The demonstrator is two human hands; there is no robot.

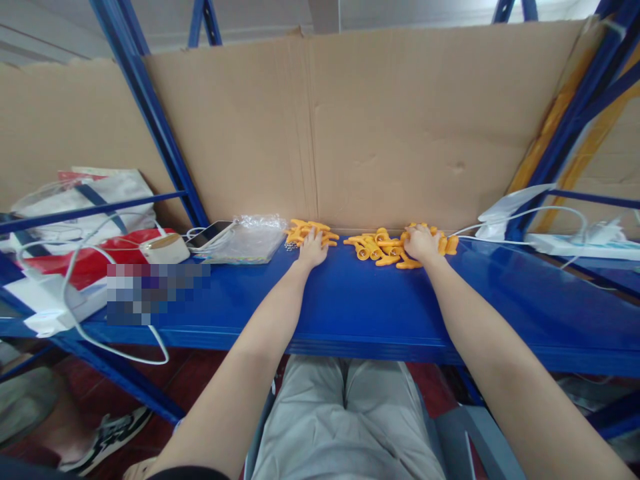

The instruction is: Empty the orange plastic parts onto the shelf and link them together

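Observation:
Two heaps of small yellow-orange plastic pieces lie at the back of the blue shelf top, against the cardboard. My left hand rests on the smaller left heap, fingers stretched and apart. On the larger right heap lies my right hand, its fingers spread over the pieces at that heap's right part; some fingertips are hidden among them. Several right-heap pieces show round, hollow ends; others look flat and branched, and their exact kind cannot be made out. Small metal bits show beside the left heap.
Left of the heaps are clear plastic bags, a phone, a white charger and a cabled power strip. At right stands another power strip. Cardboard and blue posts bound the shelf. Someone's shoe shows below left.

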